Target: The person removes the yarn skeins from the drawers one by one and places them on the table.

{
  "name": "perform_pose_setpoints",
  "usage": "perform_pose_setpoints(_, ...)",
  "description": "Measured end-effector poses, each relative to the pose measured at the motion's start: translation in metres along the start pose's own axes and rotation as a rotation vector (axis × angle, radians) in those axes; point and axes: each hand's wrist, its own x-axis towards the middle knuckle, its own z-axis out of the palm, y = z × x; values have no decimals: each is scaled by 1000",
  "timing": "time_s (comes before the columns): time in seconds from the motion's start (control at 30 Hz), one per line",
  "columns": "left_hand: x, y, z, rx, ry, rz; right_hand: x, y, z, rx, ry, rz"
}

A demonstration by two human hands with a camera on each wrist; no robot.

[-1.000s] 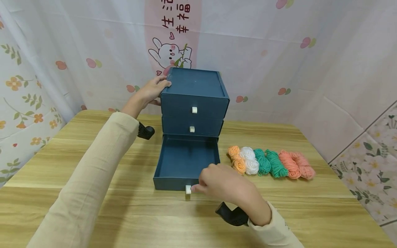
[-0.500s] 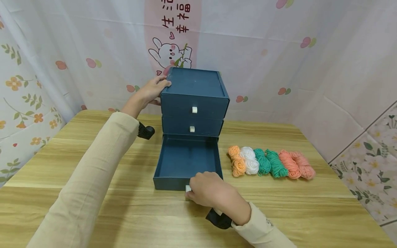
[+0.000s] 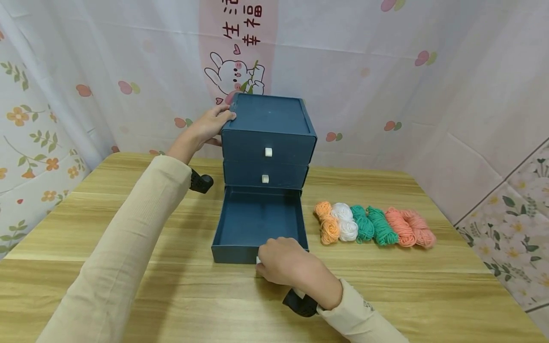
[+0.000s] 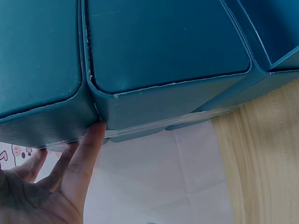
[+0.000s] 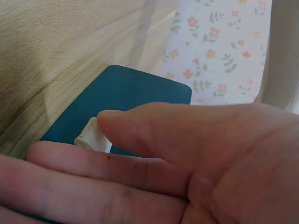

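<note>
A dark blue desktop cabinet [image 3: 269, 114] has several drawers with small white knobs. Its bottom drawer [image 3: 259, 216] is pulled out and bare inside. My left hand [image 3: 208, 125] rests against the cabinet's upper left side, thumb over the top edge. In the left wrist view the fingers [image 4: 83, 161] lie fairly straight against that side. At the drawer front, my right hand [image 3: 283, 262] pinches the drawer knob [image 5: 92, 136] between thumb and index finger. From the head, most of that knob is hidden behind the hand.
To the right on the wooden table [image 3: 206, 305] lies a row of yarn skeins: orange [image 3: 329, 228], white [image 3: 346, 224], green [image 3: 381, 226] and coral pink [image 3: 401, 227]. A printed curtain [image 3: 351, 71] hangs close behind the cabinet.
My right hand has shifted left from beside the knob and now pinches it. The left hand stays in place; the drawer stays pulled out.
</note>
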Motion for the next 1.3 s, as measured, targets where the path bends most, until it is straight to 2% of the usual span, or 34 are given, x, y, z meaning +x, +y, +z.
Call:
perform_pose_setpoints(0.4,0,0,0,1,0,-1,2,1,0,-10,69,-35)
perform_pose_setpoints(0.73,0,0,-1,-5,-2,-1,10,7,2,-22,144,37)
perform_pose_setpoints(1.1,0,0,0,1,0,-4,30,20,12,67,221,107)
perform_pose_setpoints(1.3,1,0,0,-8,1,-9,36,22,14,93,267,108)
